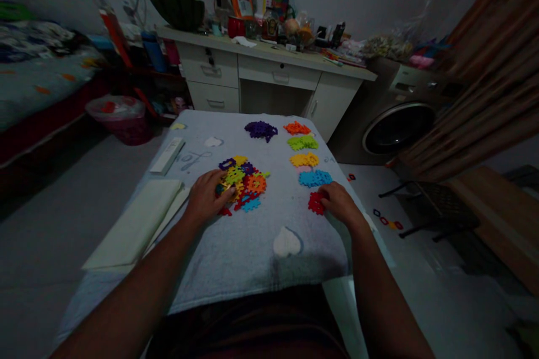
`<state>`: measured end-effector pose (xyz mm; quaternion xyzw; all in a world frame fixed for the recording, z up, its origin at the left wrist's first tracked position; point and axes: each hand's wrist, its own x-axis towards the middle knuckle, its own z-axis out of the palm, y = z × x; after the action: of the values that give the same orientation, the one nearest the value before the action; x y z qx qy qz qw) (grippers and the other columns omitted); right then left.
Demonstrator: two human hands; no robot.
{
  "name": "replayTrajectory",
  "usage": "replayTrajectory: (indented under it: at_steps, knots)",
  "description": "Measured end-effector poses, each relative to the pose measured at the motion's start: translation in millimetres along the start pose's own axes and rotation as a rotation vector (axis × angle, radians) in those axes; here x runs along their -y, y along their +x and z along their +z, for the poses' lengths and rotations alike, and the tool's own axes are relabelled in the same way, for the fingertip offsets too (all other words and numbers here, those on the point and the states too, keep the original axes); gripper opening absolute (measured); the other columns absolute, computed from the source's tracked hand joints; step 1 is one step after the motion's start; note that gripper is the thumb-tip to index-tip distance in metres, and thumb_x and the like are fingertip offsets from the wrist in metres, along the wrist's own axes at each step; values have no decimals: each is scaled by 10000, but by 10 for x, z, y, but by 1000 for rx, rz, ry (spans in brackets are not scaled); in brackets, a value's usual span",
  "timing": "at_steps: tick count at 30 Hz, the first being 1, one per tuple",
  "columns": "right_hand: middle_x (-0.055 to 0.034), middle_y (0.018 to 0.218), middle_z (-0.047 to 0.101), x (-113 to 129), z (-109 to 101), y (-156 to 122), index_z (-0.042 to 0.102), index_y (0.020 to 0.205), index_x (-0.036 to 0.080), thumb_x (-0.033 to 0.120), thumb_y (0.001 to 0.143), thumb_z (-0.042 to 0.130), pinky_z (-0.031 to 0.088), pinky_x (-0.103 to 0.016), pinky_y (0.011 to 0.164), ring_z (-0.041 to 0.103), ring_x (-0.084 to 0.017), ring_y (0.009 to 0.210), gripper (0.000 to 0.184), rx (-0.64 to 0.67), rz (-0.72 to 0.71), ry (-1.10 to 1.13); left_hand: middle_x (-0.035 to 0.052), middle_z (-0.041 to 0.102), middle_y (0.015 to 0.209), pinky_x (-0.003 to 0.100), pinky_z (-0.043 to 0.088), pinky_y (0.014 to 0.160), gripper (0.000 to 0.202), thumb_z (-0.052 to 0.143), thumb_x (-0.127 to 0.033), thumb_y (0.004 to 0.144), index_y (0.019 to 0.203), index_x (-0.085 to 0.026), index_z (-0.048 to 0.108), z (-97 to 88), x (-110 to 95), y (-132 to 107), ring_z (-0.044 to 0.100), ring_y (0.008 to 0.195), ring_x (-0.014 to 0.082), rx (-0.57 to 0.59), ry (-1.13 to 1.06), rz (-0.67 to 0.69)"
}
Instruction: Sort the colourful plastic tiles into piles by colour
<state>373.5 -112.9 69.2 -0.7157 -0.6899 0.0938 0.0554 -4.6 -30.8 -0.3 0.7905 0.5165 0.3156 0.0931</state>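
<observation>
At three o'clock on the cloth-covered tabletop (248,247), red toothed plastic pieces (315,203) sit in a small clump, right hand (342,205) bent over the three o'clock edge. Thumb and fingertips at the red; pinching or merely resting, cannot tell. Main risk, as judged: blue pile (311,179) lies just beside, at twelve from the red, so a forward sweep or snagged teeth could mix the two colours. A knock toward three could send pieces off the table. Clump roundish: no clear long axis, no pointing end. Blue pile does run long, nine to three. Nearer centre, toward ten, multicoloured heap (236,175): pieces overlap at varied angles, no shared heading. Left hand (206,193) over its nine o'clock side, thumb apart from fingers; grip on any piece, cannot tell. Pulling from low down might slump it. Beyond blue, toward one: yellow pile (303,159), lime-green pile (302,142), orange pile (297,128). Dark purple pile (260,129) at twelve. White oblong box (167,156) at ten, long axis one to seven.
</observation>
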Motion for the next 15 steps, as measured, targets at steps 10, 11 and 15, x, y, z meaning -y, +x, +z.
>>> replayTrajectory:
  at_steps: [10, 11, 15]
  knots:
    - [-114, 1106, 634, 960, 205, 273, 654, 1150, 149, 192, 854, 630, 418, -343, 964, 564, -228, 1047, 301, -33, -306, 173, 133, 588, 1262, 473, 413, 1043, 461, 477, -509, 901, 1210, -180, 572, 26, 59, -4, 529, 1207, 302, -21, -33, 0]
    - [-122, 1140, 625, 1067, 257, 301, 641, 1173, 142, 198, 850, 634, 410, -354, 983, 550, -236, 1076, 328, -45, -333, 188, 133, 589, 1257, 473, 412, 1045, 450, 471, -501, 905, 1203, -179, 572, 24, 60, -7, 530, 1205, 300, -27, -43, -3]
    - [-151, 1327, 545, 1306, 494, 396, 531, 1326, 133, 209, 844, 617, 374, -401, 1037, 480, -259, 1188, 495, -145, -384, 261, 117, 598, 1233, 461, 413, 1045, 408, 483, -480, 899, 1170, -189, 574, 17, 57, -15, 542, 1186, 288, -41, -72, -20]
